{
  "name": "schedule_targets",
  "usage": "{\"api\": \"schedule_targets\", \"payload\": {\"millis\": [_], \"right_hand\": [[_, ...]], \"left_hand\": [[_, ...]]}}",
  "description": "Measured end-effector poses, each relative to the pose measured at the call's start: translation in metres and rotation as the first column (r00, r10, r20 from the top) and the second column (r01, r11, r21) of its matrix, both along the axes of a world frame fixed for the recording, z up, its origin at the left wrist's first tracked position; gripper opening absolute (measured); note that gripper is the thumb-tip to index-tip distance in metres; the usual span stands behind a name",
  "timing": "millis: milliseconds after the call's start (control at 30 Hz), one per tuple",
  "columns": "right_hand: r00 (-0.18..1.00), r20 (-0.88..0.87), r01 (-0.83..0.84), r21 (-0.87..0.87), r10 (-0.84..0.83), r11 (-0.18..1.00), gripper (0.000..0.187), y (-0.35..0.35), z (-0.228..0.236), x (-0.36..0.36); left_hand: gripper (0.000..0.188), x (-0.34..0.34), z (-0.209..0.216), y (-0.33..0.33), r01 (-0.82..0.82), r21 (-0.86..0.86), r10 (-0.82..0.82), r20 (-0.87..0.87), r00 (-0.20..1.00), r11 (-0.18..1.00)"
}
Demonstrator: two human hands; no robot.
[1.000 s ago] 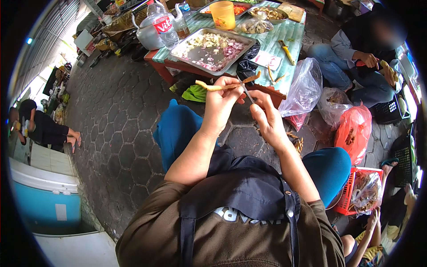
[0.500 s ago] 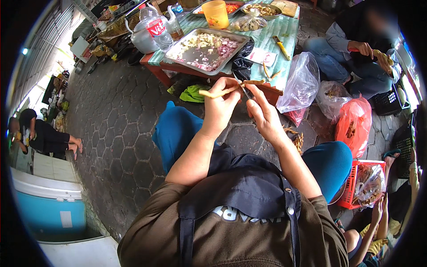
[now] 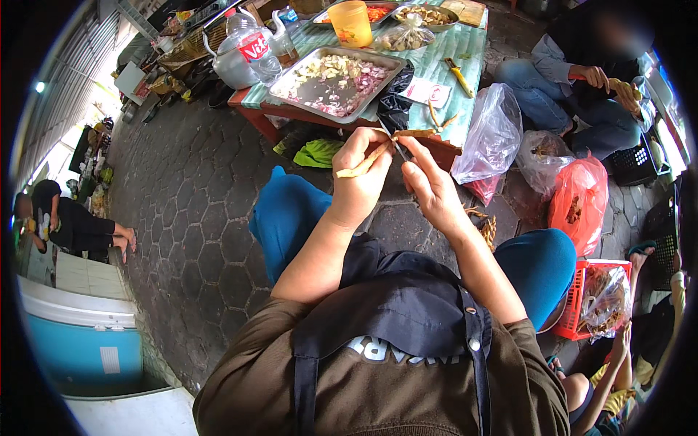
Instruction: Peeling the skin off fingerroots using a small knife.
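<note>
My left hand (image 3: 358,178) is closed around a slender, pale brown root (image 3: 367,162), whose end sticks out toward my body. My right hand (image 3: 435,187) grips a small knife (image 3: 385,128), its blade pointing away to the upper left and meeting the root between both hands. Fingers cover most of the knife's handle. Just beyond, thin brown root pieces or peelings (image 3: 434,116) lie at the near corner of the low table (image 3: 440,149). A metal tray (image 3: 314,90) with chopped shallots and pale slices rests on that table.
A yellow-handled knife (image 3: 459,77), a yellow plastic cup (image 3: 350,26) and a plastic bottle (image 3: 254,49) are on the table. Clear plastic bags (image 3: 491,138), a red bag (image 3: 579,207) and a red basket (image 3: 572,304) stand to the right. A seated co-worker (image 3: 545,80) works at far right.
In my left hand the root has swung, its free end now pointing more toward me. My left hand has turned slightly; the knife stays at the root.
</note>
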State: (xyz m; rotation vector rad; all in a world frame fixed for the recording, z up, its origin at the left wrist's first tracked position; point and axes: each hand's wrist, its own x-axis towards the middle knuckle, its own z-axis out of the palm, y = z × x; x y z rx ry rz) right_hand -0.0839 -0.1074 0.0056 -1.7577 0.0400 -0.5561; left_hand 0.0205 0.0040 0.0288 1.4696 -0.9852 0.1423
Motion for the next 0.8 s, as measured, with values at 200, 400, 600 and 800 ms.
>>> {"api": "schedule_targets", "payload": {"millis": [200, 400, 600, 800], "right_hand": [[1.000, 0.007, -0.011, 0.050, 0.011, 0.999, 0.041, -0.001, 0.002, -0.001], [0.996, -0.043, -0.072, 0.182, 0.081, 0.981, 0.039, 0.000, 0.011, -0.006], [0.984, -0.039, -0.145, 0.374, 0.172, 0.916, 0.037, 0.002, 0.022, -0.010], [0.943, -0.172, -0.128, 0.604, 0.286, 0.787, 0.036, -0.001, 0.032, -0.017]], "left_hand": [[0.011, -0.005, 0.005, 0.001, -0.073, 0.038, 0.067, 0.131, 0.989, 0.997], [0.013, -0.006, 0.002, 0.001, -0.091, 0.050, 0.080, 0.189, 0.979, 0.995], [0.015, -0.008, 0.006, -0.001, -0.193, 0.039, 0.156, 0.441, 0.884, 0.980], [0.016, -0.002, -0.004, 0.001, -0.187, 0.083, 0.139, 0.406, 0.903, 0.979]]}}
